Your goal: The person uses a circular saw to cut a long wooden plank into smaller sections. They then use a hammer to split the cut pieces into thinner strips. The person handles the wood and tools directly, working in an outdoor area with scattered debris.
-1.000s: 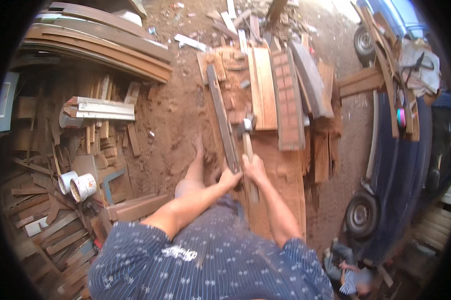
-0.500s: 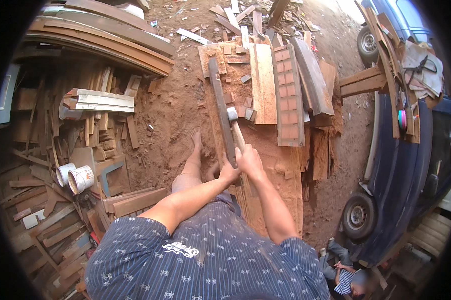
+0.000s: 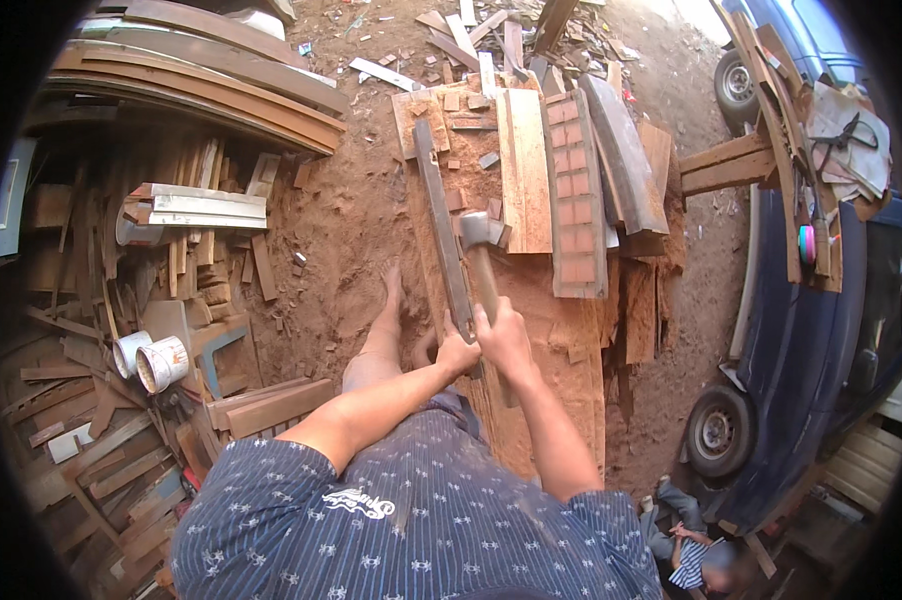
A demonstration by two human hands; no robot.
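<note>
My left hand (image 3: 458, 352) is closed around the near end of a long dark wooden bar (image 3: 439, 215), which slants away from me across the board-topped work surface (image 3: 561, 350). Close beside it, my right hand (image 3: 504, 338) grips the wooden handle of a hammer (image 3: 476, 230). The hammer's grey metal head lies just right of the bar, in front of some small wood blocks. From this angle I cannot tell whether the head touches anything. A pale plank (image 3: 524, 170) lies farther right, and small offcuts (image 3: 488, 160) are scattered between it and the bar.
Right of the plank stands a long frame of reddish blocks (image 3: 574, 190) beside a dark beam (image 3: 621, 150). Stacked timber (image 3: 201, 80) and two white buckets (image 3: 161, 362) are at left. A blue vehicle (image 3: 796, 350) is at right, with another person (image 3: 686, 550) near its wheel.
My right hand has turned the hammer and shifted slightly right, its head moving off the bar's edge and showing more of its side. The bar and my left hand stay almost in place.
</note>
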